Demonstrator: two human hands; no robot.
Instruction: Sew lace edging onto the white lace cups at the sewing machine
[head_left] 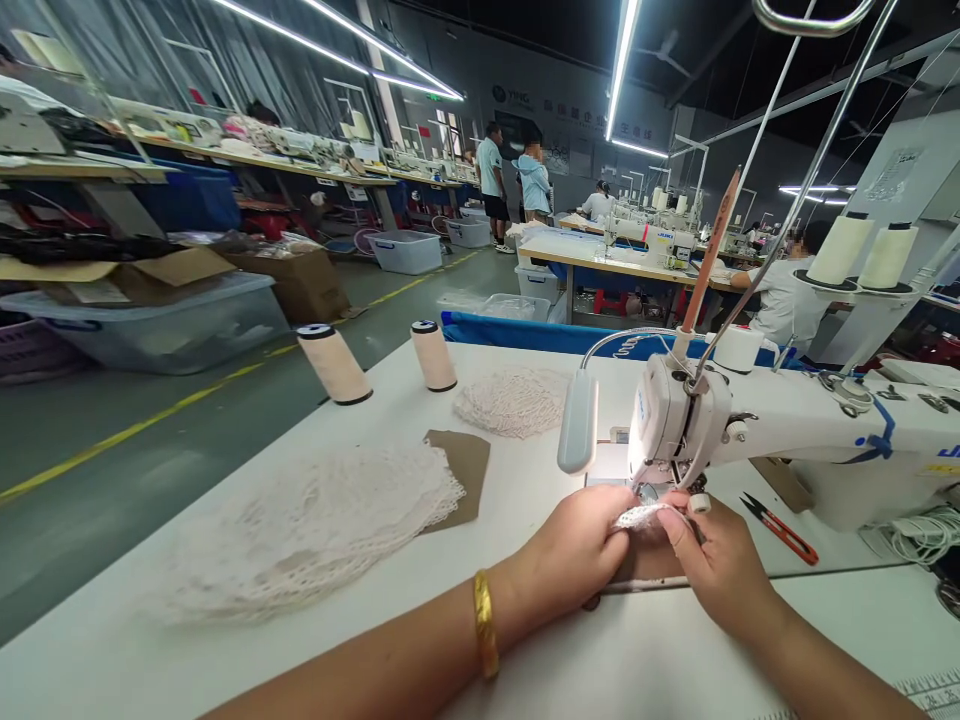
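Note:
A small piece of white lace (639, 517) is stretched between my two hands, just in front of the needle area of a white sewing machine (679, 410). My left hand (581, 545) pinches its left end, the fingers closed. At the other end, my right hand (716, 555) grips it between thumb and fingers, close to the presser foot. Whether the lace lies under the foot is hidden by the fingers. Orange-handled thread snips (780, 528) lie on the machine bed right of my right hand.
A large stack of white lace pieces (315, 530) lies left on the white table, partly over brown card (469, 475). Behind are a smaller lace pile (514, 402) and two thread cones (335, 365). A lamp (578, 420) hangs beside the machine head. Other people stand farther back.

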